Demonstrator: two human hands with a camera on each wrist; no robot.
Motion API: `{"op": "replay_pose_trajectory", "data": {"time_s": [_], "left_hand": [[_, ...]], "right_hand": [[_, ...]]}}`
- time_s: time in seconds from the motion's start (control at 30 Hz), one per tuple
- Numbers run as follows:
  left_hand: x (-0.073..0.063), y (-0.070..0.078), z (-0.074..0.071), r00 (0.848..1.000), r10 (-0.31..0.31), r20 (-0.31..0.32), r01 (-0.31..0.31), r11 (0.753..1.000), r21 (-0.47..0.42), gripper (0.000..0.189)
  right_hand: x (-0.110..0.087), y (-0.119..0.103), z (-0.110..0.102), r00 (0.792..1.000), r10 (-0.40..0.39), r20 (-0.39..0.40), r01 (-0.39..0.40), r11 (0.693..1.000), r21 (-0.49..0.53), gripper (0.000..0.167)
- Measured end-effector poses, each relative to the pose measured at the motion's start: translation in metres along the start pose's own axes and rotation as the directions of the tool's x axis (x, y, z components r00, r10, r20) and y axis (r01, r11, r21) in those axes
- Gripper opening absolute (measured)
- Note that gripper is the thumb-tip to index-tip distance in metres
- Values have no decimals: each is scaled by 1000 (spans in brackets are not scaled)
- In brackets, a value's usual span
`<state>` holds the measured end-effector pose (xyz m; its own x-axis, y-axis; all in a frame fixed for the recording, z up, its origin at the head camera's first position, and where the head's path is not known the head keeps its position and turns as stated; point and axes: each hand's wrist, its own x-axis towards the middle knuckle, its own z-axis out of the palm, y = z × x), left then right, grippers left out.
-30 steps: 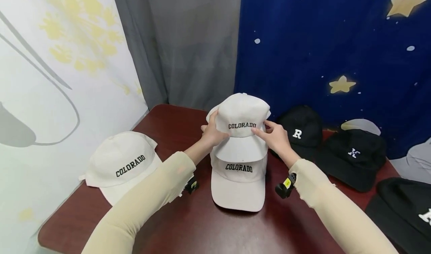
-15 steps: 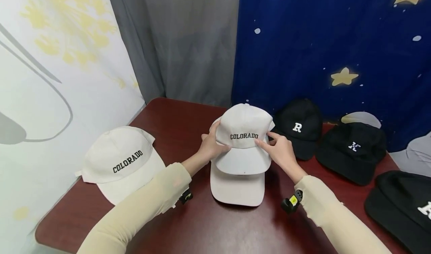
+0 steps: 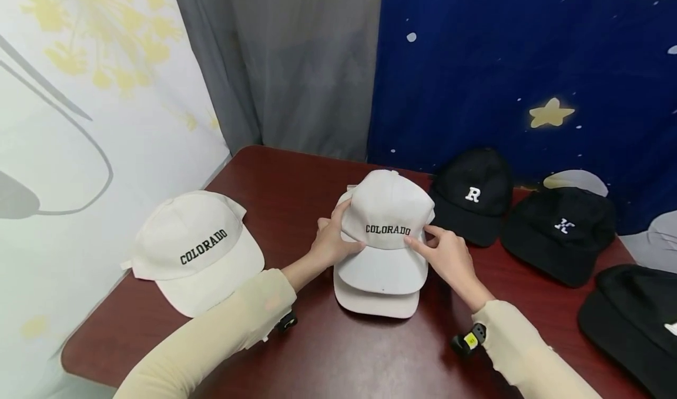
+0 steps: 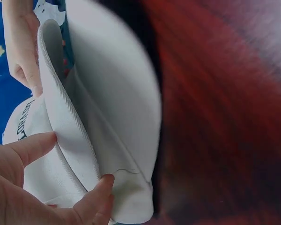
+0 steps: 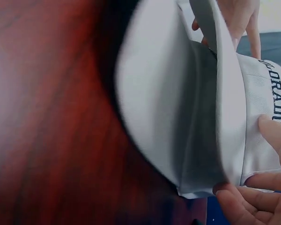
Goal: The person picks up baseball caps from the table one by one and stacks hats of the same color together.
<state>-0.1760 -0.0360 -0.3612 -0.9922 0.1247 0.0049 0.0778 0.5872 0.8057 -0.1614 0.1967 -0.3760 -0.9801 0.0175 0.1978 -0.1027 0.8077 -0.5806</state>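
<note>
A white cap lettered COLORADO sits over a second white cap, of which mainly the brim shows in the head view. My left hand grips the upper cap's left side, thumb on the front near the brim seam. On the other side my right hand pinches it, thumb beside the lettering. The left wrist view shows the upper brim standing apart from the lower brim. From the right wrist, the lower cap's brim appears close above the table.
Another white COLORADO cap lies at the table's left. Along the right are a black cap with an R, a second black cap and a third. Curtains hang behind the dark red table.
Both hands have lowered the upper white cap onto the lower one. It now covers the lower cap's lettering, and less of the lower brim shows. The head view has shifted slightly.
</note>
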Motion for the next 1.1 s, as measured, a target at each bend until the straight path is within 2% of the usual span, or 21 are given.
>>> {"op": "replay_pose_trajectory", "data": {"time_s": [0.17,0.43,0.7,0.9,1.1], "left_hand": [[-8,-6,1,1000,12,23,-13,999,30,90],[-17,-16,2,998,45,40,-48,994,93,89],[-21,-20,-3,994,82,76,-90,990,107,90],[-20,-20,-6,994,67,91,-75,993,87,90],[-21,-26,-1,991,54,126,-67,993,101,89]], "right_hand": [[-8,2,4,999,-28,21,29,1000,-12,62],[-18,3,12,998,-12,67,12,1000,-11,66],[-23,1,11,996,-17,92,22,998,-58,65],[-26,1,11,995,-13,97,19,998,-61,65],[-30,4,15,994,5,109,3,997,-71,65]]}}
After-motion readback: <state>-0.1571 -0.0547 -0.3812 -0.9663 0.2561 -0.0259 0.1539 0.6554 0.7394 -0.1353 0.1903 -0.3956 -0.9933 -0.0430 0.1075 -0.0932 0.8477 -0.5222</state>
